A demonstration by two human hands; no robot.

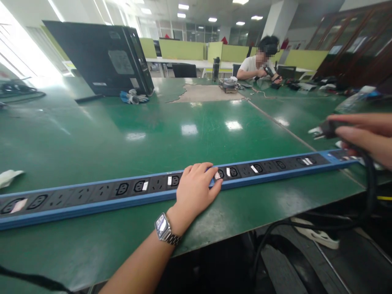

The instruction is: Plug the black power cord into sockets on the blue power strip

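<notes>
A long blue and black power strip lies slantwise along the front of the green table, its face of several sockets turned up. My left hand lies across its middle, fingers over the far side and thumb towards the near side, closed around it and hiding part of the sockets. At the right, my right hand pinches a black power plug, prongs pointing left, raised over the strip's right end. From that plug a thick black cable hangs down past the table edge.
A black computer case stands at the back left with gloves beside it. A bottle and a seated person are across the green table. A slipper lies on the floor.
</notes>
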